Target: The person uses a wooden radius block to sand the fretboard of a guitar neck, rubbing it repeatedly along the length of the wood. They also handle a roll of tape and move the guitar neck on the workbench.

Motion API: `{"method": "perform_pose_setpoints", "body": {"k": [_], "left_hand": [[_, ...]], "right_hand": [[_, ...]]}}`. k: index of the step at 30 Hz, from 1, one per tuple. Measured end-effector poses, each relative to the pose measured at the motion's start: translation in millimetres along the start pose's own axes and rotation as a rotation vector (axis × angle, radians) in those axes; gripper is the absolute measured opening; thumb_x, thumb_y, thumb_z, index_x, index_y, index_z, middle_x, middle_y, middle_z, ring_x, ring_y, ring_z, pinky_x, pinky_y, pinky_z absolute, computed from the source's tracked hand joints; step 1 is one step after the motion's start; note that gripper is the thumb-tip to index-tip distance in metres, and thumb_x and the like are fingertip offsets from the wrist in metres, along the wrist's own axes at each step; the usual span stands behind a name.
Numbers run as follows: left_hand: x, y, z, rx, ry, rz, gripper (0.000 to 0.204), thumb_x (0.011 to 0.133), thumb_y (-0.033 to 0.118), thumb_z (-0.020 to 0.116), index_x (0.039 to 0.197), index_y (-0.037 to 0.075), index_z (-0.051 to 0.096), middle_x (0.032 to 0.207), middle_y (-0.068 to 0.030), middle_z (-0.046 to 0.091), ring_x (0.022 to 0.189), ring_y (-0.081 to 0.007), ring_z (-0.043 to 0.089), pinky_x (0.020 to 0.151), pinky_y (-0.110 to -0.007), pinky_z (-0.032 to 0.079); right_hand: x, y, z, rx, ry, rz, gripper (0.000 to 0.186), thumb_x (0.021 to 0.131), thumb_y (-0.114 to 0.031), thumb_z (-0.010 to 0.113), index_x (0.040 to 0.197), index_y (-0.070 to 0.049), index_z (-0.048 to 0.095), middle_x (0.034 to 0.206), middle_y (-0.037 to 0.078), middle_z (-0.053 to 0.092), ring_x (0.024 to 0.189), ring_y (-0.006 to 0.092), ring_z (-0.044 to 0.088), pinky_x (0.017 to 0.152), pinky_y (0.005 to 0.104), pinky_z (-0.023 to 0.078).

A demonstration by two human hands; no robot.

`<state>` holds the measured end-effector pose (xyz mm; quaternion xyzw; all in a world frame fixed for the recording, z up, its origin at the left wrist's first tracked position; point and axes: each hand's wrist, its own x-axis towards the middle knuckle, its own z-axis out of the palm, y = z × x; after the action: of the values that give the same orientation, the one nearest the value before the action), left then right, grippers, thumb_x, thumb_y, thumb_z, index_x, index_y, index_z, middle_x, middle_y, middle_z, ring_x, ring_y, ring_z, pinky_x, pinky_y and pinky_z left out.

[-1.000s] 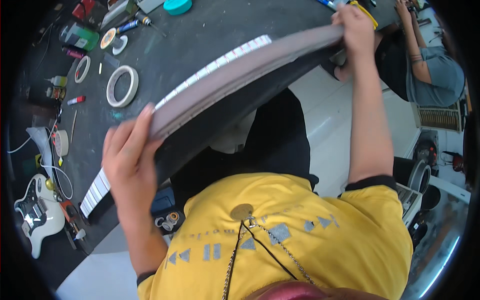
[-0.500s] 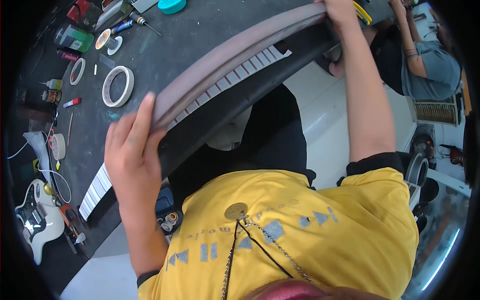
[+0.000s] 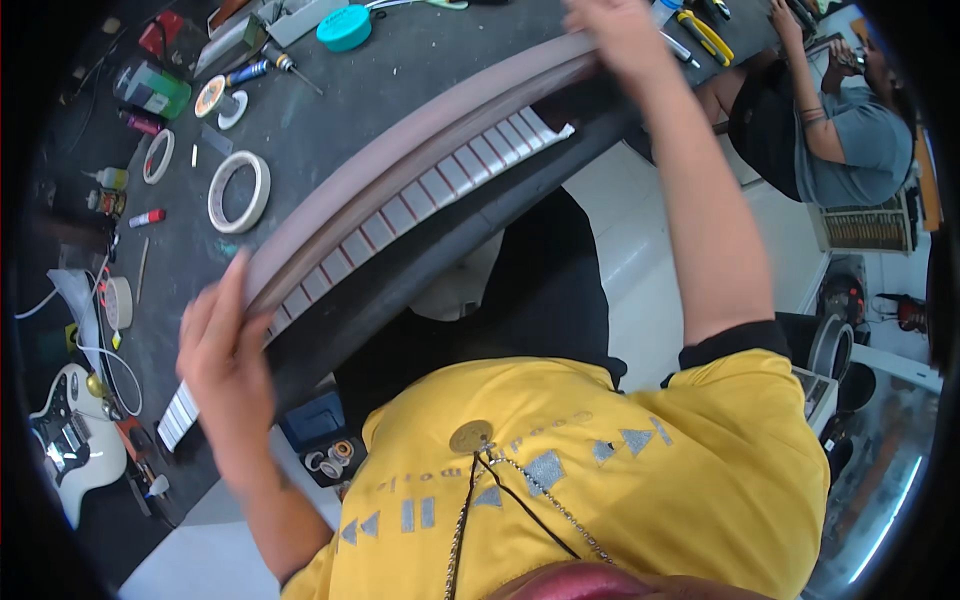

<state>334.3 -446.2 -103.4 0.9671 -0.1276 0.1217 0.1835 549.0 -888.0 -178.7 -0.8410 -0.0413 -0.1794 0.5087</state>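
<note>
A long grey-brown sanding bar (image 3: 420, 125) lies lengthwise along a guitar neck (image 3: 432, 190), whose face shows pale strips between dark red crosswise lines. My left hand (image 3: 222, 345) is closed around the bar's near left end, thumb on the near side. At the far right end my right hand (image 3: 622, 42) grips the bar; its fingers are partly hidden and blurred. Part of the neck's face is covered by the bar. Beyond my left hand, the neck's left end (image 3: 180, 418) shows pale and striped at the table edge.
On the dark workbench (image 3: 330, 130) lie a white tape roll (image 3: 240, 192), a solder spool (image 3: 232, 108), a teal tin (image 3: 344, 28) and a yellow cutter (image 3: 705, 38). A white guitar body (image 3: 85, 440) is at far left. Another person (image 3: 850, 140) sits at upper right.
Both hands have moved left along the neck, carrying the bar with them toward its near left end. More of the striped face shows beside the bar.
</note>
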Motion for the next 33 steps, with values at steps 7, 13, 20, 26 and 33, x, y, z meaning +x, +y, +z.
{"method": "perform_pose_setpoints", "body": {"k": [7,13,20,26,33], "left_hand": [[-8.2,-26.9,-16.2,-0.034,-0.021,-0.027,0.057,0.088,-0.009,0.067,0.144,0.002,0.066,0.115,-0.0184,0.07,0.106,-0.0273,0.067,0.099,-0.033,0.049],[9.6,-10.8,-1.7,-0.038,-0.009,0.025,0.059,0.084,-0.008,0.07,0.141,0.003,0.068,0.106,-0.0194,0.068,0.095,-0.0332,0.065,0.09,-0.038,0.052],[-10.7,-46.0,-29.1,-0.045,-0.084,-0.014,0.06,0.085,-0.008,0.07,0.144,0.003,0.066,0.109,-0.0184,0.071,0.093,-0.0269,0.066,0.089,-0.034,0.052],[30.1,-20.2,-13.5,-0.069,-0.245,0.036,0.066,0.081,-0.01,0.075,0.145,0.002,0.065,0.109,-0.0216,0.073,0.09,-0.0269,0.07,0.087,-0.032,0.052],[-36.4,-96.9,-60.1,-0.02,-0.155,0.018,0.066,0.078,-0.008,0.077,0.143,0.0,0.066,0.111,-0.0198,0.074,0.096,-0.0278,0.071,0.092,-0.034,0.052]], "right_hand": [[-1.3,-27.7,21.1,-0.125,-0.035,0.061,0.036,0.101,-0.026,0.064,0.077,0.001,0.066,0.067,0.002,0.062,0.065,0.013,0.054,0.059,0.0363,0.045],[12.9,-2.0,7.7,-0.103,-0.054,0.043,0.031,0.096,-0.026,0.064,0.083,0.002,0.071,0.073,0.009,0.07,0.07,0.0176,0.065,0.066,0.0388,0.051],[0.4,-29.3,34.2,-0.151,-0.009,-0.13,0.037,0.099,-0.027,0.065,0.077,0.002,0.066,0.073,0.019,0.07,0.068,0.03,0.066,0.067,0.0442,0.051],[12.8,0.4,-0.4,-0.085,0.025,0.002,0.038,0.101,-0.027,0.065,0.074,0.0,0.065,0.064,0.005,0.062,0.062,0.0135,0.057,0.059,0.0365,0.046],[-20.3,-63.9,55.2,-0.074,-0.114,-0.089,0.038,0.102,-0.032,0.065,0.081,0.0,0.065,0.069,0.008,0.061,0.066,0.0157,0.057,0.065,0.0373,0.047]]}}
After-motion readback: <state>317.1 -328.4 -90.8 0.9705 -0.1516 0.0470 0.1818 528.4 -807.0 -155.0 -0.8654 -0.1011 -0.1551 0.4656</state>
